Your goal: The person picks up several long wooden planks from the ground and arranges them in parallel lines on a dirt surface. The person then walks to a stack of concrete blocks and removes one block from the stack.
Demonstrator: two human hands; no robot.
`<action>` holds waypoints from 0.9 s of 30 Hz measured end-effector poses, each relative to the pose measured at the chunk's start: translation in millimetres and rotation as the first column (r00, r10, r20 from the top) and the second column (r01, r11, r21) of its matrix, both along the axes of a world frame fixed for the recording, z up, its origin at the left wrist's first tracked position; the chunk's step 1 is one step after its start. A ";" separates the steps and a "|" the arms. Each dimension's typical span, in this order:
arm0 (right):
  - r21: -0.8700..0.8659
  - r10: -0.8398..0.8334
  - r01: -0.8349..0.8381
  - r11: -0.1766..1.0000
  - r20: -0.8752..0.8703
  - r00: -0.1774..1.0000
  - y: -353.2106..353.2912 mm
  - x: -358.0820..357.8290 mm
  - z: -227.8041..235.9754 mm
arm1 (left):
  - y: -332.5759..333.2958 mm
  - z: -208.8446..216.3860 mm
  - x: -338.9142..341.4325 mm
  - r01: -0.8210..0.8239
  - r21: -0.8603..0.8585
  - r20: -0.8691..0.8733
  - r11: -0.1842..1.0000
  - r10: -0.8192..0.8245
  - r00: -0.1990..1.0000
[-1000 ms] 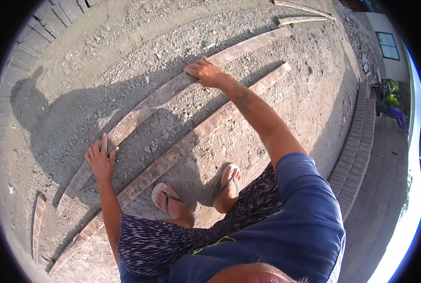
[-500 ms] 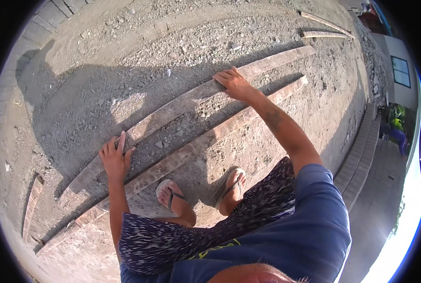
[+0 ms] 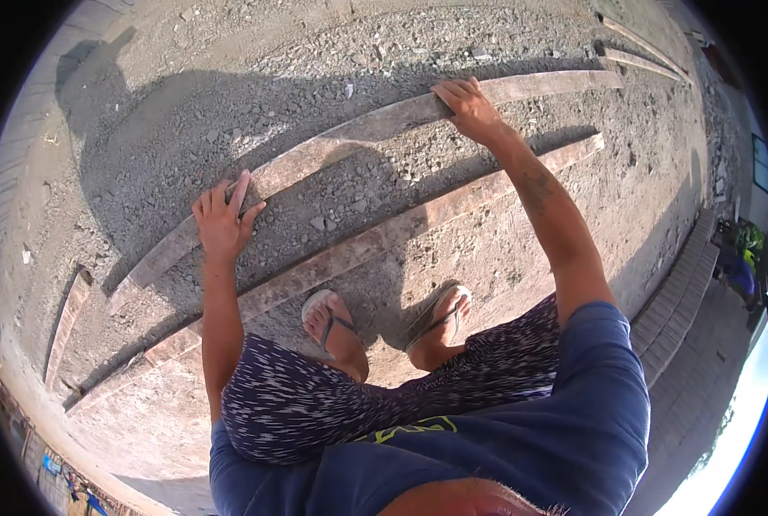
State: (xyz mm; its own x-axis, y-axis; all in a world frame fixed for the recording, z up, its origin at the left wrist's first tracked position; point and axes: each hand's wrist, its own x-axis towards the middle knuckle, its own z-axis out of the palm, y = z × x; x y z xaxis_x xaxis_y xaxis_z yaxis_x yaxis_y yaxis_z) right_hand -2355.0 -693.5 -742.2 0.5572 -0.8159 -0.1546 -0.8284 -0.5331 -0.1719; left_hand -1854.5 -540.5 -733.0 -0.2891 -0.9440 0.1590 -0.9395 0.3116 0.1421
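Observation:
A long, worn wooden plank [image 3: 341, 144] stretches across the view in front of me, bowed by the lens. My left hand [image 3: 225, 219] grips its left part, fingers over the far edge and thumb on the near side. Further right along the same plank, my right hand [image 3: 470, 110] is closed over it, its underside fingers hidden. A second long wooden plank [image 3: 362, 249] lies on the ground between the held one and my sandalled feet [image 3: 336, 327]. Whether the held plank touches the ground along its length I cannot tell.
Gravel and dirt [image 3: 315, 95] cover the ground. A short board [image 3: 67, 322] lies at the far left, and two thin boards [image 3: 642, 58] lie at the far right. Stacked grey blocks [image 3: 680, 301] stand to my right, with a person [image 3: 736, 271] beyond them.
The view has tilted, so the planks appear higher and further right. The gap between the held plank and the second one looks slightly wider. Both hands keep their grip.

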 end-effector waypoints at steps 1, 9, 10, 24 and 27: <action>0.008 0.003 -0.003 1.000 -0.022 1.000 1.3 1.2 2.4 | 3.3 -0.1 -1.9 -0.003 0.003 -0.007 1.000 0.003 1.000; 0.049 -0.006 0.008 0.999 -0.032 0.999 7.9 -0.3 6.8 | 1.9 -1.3 2.2 0.019 -0.024 -0.020 1.000 -0.020 1.000; 0.046 -0.003 0.004 0.999 -0.032 0.999 7.6 1.4 8.9 | 0.3 -2.5 2.8 0.015 -0.034 -0.011 0.999 -0.016 1.000; 0.443 -0.098 0.073 0.893 0.035 0.995 -21.3 18.5 38.3 | 38.6 0.0 -1.2 -0.006 0.015 -0.038 1.000 0.007 0.999; 0.300 -0.108 0.049 0.953 0.181 0.978 -49.2 47.4 30.0 | 35.0 2.2 -3.4 0.012 -0.036 -0.018 0.999 -0.012 1.000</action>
State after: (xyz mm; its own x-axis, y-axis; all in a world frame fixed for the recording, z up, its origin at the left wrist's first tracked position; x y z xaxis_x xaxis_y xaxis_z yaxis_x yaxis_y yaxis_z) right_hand -2307.6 -742.7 -712.1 0.5360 -0.7934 -0.2885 -0.8009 -0.3699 -0.4709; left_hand -1857.9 -505.4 -730.8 -0.2972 -0.9341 0.1978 -0.9330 0.3282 0.1478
